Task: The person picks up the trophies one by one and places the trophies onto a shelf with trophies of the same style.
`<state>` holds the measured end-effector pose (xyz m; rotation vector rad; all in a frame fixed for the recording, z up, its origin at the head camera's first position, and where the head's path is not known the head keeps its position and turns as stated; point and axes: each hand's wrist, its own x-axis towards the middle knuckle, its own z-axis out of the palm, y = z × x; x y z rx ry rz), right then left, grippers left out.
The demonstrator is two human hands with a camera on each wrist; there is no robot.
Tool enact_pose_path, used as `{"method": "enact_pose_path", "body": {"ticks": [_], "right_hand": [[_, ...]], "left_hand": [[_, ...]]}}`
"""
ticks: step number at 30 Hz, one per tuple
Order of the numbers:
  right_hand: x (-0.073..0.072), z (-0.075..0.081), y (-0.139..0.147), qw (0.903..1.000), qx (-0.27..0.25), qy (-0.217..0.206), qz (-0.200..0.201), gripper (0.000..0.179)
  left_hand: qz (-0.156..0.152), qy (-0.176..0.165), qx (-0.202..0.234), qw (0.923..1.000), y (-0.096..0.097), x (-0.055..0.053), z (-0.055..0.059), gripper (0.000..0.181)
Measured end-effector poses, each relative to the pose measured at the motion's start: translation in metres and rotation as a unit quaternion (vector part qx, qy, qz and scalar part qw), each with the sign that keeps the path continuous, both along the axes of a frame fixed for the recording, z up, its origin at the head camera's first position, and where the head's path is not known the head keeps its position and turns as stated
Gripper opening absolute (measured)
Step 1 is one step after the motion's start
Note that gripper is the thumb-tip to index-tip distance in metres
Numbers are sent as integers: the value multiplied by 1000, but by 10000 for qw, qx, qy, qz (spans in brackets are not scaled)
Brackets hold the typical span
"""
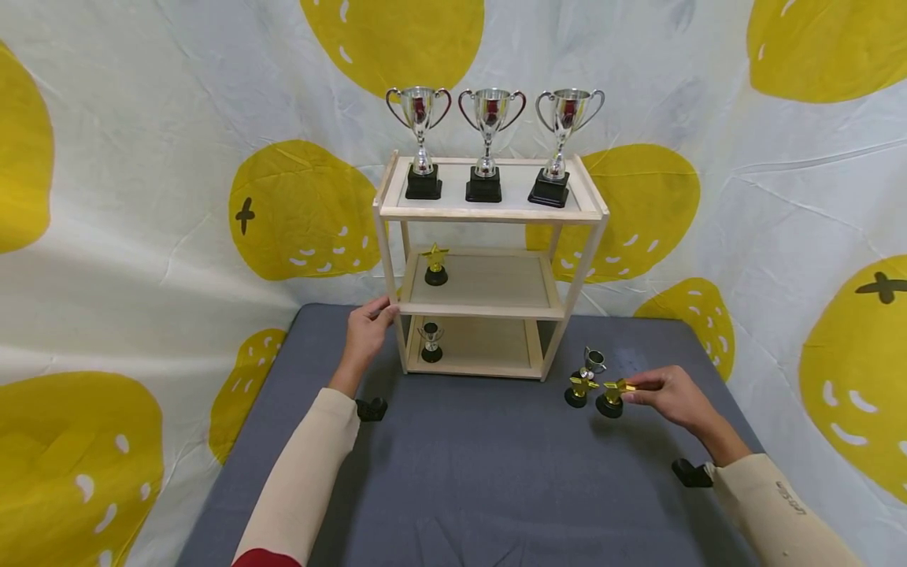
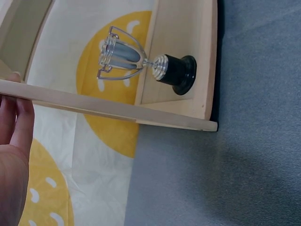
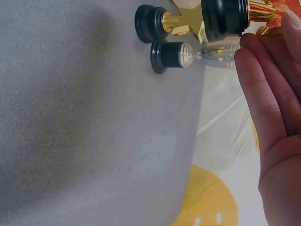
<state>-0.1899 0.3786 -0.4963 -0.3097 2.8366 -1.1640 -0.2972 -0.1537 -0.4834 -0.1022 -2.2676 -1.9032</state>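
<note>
My left hand point(image 1: 367, 335) grips the left front post of a wooden shelf point(image 1: 482, 311); in the left wrist view the fingers point(image 2: 22, 127) lie against that post. With its fingertips my right hand point(image 1: 673, 398) pinches a gold star trophy point(image 1: 611, 400) by its star, the black base seemingly just above the table. Close beside it stand another gold star trophy point(image 1: 577, 394) and a small silver cup trophy point(image 1: 594, 361). On the middle shelf a gold star trophy point(image 1: 435, 268) stands at the left. Below it, on the bottom shelf, is a small silver cup point(image 2: 124, 54).
Three large silver cups, including the middle one point(image 1: 486, 142), stand in a row on the top shelf. The shelf stands at the back of a grey cloth-covered table point(image 1: 482, 480). Behind hangs a white curtain point(image 1: 177, 157) with yellow fruit shapes.
</note>
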Motion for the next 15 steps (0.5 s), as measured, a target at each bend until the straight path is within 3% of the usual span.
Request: {"method": "enact_pose_path", "body": {"ticks": [15], "right_hand": [[-2,11,-12,9999,80,-28,53,26]], "left_hand": [[-94,-64,82,9999,0,0,0,41]]}}
